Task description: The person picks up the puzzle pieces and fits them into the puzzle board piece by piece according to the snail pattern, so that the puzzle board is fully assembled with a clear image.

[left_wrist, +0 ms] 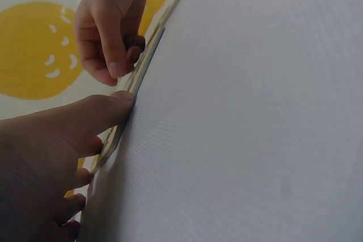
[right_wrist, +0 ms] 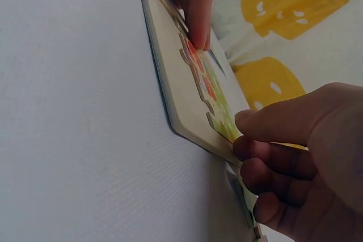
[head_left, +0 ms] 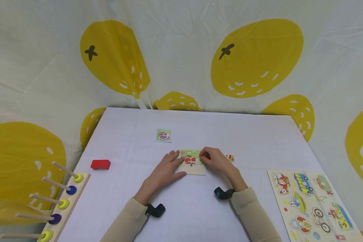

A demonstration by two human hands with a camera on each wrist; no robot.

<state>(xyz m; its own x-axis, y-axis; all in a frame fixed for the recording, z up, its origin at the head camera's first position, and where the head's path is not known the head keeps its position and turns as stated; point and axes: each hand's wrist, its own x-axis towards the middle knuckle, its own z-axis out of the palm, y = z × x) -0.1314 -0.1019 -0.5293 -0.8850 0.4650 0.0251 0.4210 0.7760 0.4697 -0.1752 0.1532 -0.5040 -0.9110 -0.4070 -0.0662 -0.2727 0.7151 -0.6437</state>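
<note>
In the head view a small wooden puzzle board (head_left: 196, 170) lies on the white table, its far part covered by green and red puzzle pieces (head_left: 189, 159). My left hand (head_left: 166, 169) rests at the board's left side, one finger on the pieces and the thumb at the near left edge. On the board's right side my right hand (head_left: 216, 163) pinches the edge of a green puzzle piece (right_wrist: 226, 126) between thumb and fingertips. Another red and green piece (head_left: 230, 158) lies just beyond the right hand, partly hidden by it.
A small picture puzzle (head_left: 163, 135) lies farther back. To the left are a red block (head_left: 101, 164) and a wooden peg rack (head_left: 68, 201) with yellow and blue rings. A vehicle puzzle board (head_left: 314, 201) lies at the right. A lemon-patterned cloth (head_left: 181, 50) hangs behind the table.
</note>
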